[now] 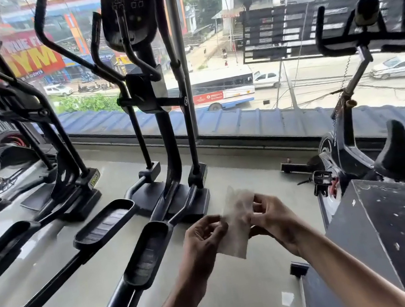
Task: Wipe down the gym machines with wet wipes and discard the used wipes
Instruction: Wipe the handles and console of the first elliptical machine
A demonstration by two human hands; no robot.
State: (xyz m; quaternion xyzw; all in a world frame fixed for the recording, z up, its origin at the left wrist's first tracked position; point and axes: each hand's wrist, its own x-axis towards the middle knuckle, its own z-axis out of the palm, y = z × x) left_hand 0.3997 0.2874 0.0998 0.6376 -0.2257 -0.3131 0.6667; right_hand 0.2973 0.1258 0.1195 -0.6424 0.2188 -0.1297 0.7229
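Gym: elliptical trainers (153, 124), exercise bike (372, 139)

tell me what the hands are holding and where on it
Both hold one wet wipe above the floor: the left hand pinches its left edge, the right hand its right edge.
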